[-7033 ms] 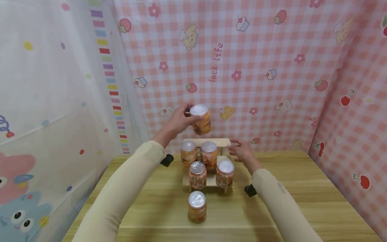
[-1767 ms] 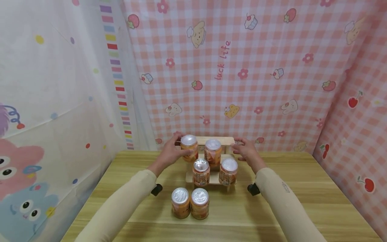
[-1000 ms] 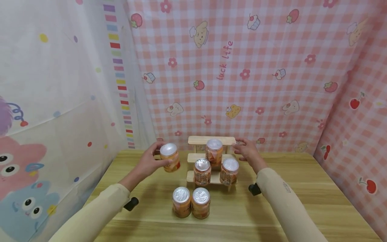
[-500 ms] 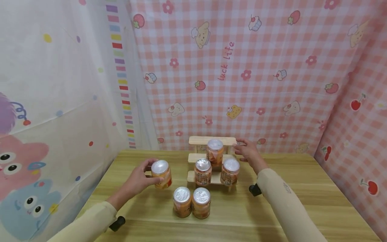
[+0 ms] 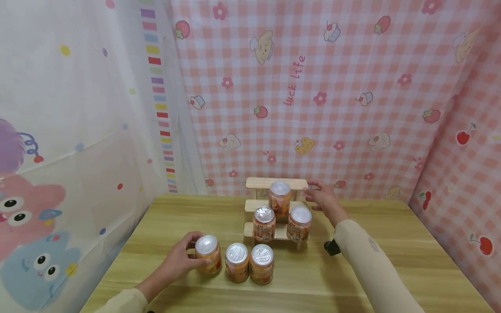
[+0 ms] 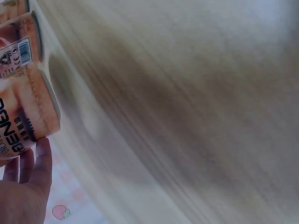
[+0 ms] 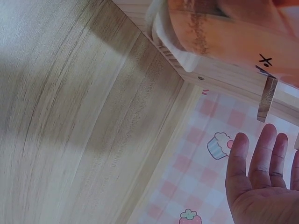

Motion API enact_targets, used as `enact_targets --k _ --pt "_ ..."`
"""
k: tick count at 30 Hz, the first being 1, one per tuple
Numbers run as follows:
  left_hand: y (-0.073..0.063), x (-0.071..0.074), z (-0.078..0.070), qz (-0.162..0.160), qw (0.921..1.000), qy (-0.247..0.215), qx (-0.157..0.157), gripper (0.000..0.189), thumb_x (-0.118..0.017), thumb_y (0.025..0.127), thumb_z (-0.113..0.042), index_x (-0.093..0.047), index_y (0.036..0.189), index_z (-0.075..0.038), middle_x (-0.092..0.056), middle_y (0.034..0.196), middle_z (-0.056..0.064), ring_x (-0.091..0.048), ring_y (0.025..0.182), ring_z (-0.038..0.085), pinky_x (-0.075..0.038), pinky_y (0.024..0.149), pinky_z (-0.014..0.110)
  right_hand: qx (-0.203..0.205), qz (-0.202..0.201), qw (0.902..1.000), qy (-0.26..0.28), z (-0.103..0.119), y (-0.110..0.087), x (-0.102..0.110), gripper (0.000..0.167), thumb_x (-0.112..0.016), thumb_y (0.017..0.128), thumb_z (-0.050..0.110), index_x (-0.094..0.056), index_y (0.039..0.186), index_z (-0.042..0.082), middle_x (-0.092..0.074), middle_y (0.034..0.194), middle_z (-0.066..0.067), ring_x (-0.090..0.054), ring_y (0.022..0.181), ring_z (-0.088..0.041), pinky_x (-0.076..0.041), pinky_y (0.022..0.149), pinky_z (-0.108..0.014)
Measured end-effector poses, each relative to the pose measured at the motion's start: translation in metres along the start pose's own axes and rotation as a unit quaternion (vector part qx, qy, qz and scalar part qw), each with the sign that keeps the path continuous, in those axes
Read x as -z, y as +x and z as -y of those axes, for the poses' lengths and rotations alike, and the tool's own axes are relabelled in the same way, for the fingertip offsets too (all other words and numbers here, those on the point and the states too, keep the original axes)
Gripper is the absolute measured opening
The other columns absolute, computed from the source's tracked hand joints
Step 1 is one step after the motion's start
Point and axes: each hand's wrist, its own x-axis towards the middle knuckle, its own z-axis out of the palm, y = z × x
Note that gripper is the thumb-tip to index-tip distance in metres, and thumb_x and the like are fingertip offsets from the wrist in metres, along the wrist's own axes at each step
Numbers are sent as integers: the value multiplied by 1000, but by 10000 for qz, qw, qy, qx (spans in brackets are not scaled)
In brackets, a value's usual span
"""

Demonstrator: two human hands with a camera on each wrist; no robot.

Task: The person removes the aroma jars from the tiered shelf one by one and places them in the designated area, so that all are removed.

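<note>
Our left hand (image 5: 177, 263) grips a can (image 5: 208, 254) on the wooden table (image 5: 391, 256).
It stands beside two cans (image 5: 249, 262); our right hand (image 5: 323, 199), fingers straight, touches the rack (image 5: 276, 183) before pink checked curtains (image 5: 352, 108).

Under the left grip (image 5: 178, 263) sits a can (image 5: 208, 254) with a glossy printed label in orange and a bright silvery foil-like top that catches the light. Just right of that grip, two more cans (image 5: 249, 262) show the same shiny metallic lids. The counter (image 5: 391, 243) beneath is pale wood-look laminate, smooth, with a soft sheen and streaky grain. By the right grip (image 5: 325, 201) stands a stepped rack (image 5: 275, 183) of bare light wood, matt and unvarnished, a small screw showing in the right wrist view. Behind it hangs pink checked cloth (image 5: 352, 65), matt and lightly creased; left of the left grip, a thin white printed sheet (image 5: 70, 108), faintly translucent.
</note>
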Motion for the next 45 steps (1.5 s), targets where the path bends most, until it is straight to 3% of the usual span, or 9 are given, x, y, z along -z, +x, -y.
enact_targets --k 6,11,15,23,29,34,38,45 --pt "-9 -1 6 131 9999 -11 -99 71 -89 72 -8 -50 130 1 -57 122 16 -57 111 34 -54 83 31 19 -37 10000 6 0 -1 0 51 -56 103 26 -40 150 14 -50 145 -18 -52 127 -36 -46 97 -54" --pt "-9 1 4 476 9987 76 -148 79 -88 75 -12 -43 138 4 -54 127 19 -53 118 39 -54 86 32 30 -72 10000 -16 0 -3 -1 51 -55 103 26 -40 150 14 -50 144 -18 -53 127 -36 -46 97 -53" --pt "-2 6 -1 569 9981 112 -210 79 -83 82 -15 -39 144 4 -51 130 23 -50 121 42 -53 89 38 46 -59 10000 17 -1 -3 0 52 -55 103 26 -39 151 15 -50 145 -19 -53 127 -36 -46 97 -53" --pt "21 13 -16 262 9989 201 -329 67 -77 88 -17 -43 143 1 -52 129 25 -51 121 41 -50 94 47 75 -6 10000 40 -3 0 1 53 -56 102 28 -39 151 15 -49 144 -19 -53 126 -36 -48 94 -51" --pt "54 19 -43 172 9983 301 -465 66 -74 90 -19 -41 146 -3 -53 132 21 -50 123 37 -47 98 51 80 -25 10000 12 -4 1 1 51 -57 102 28 -41 149 16 -51 143 -19 -55 124 -35 -50 91 -48" --pt "94 19 -80 -76 9979 198 -617 63 -71 91 -15 -42 145 -3 -52 133 23 -49 124 38 -45 100 52 58 -37 9999 95 -5 -1 2 51 -55 103 27 -40 151 16 -51 143 -19 -55 125 -35 -50 92 -49" --pt "126 13 -104 -168 9988 137 -450 62 -72 92 -24 -44 145 -8 -52 136 20 -49 126 34 -45 101 50 71 38 9999 144 -5 -6 5 51 -52 104 23 -39 153 15 -47 146 -21 -51 128 -37 -46 98 -53" --pt "168 1 -124 -291 9989 148 -346 70 -74 90 -34 -42 148 -13 -49 141 18 -48 127 32 -43 102 49 334 120 9994 29 2 -21 18 54 -48 105 20 -31 155 7 -38 151 -24 -45 133 -40 -40 105 -55"
